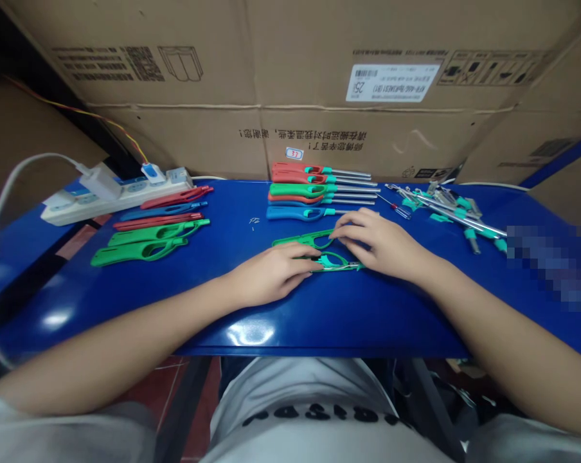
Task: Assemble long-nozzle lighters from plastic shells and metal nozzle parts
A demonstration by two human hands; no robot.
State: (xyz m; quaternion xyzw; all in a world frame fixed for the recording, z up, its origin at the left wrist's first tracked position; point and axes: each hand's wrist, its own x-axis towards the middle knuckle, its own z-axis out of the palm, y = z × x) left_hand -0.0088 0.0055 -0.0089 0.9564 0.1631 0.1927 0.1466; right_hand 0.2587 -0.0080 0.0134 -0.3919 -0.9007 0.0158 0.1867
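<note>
Clock faces centred on each hand, 12 pointing away from the wearer.

Nearer green casing (336, 267) lies flat on the blue tabletop (252, 308), between the two hands: about 3 o'clock from the left hand (281, 273), about 8 o'clock from the right hand (372, 241). Long axis close to 9–3. Teal insert (327, 260) sits in it, thin metal toward its 3 o'clock end. Left fingers curl over the 9 o'clock end; left thumb hidden, so grip cannot be told. Both hands close by, neither clearly nearer.

Right hand half open, fingers bent. Its fingertips reach the 3 o'clock end of a farther green casing (300, 239), parallel, just beyond the first; contact or hold cannot be told.

Writing: cardboard (310, 38) at the back carries inverted Chinese print, a polite line thanking handlers and asking for gentleness. White label (391, 83), also inverted: "25", and a code that seems to start "KFR-46G". Small tag (295, 154) bears red digits, uncertain. Shirt lettering (319, 415) unreadable. No brand made out on the casings.
</note>
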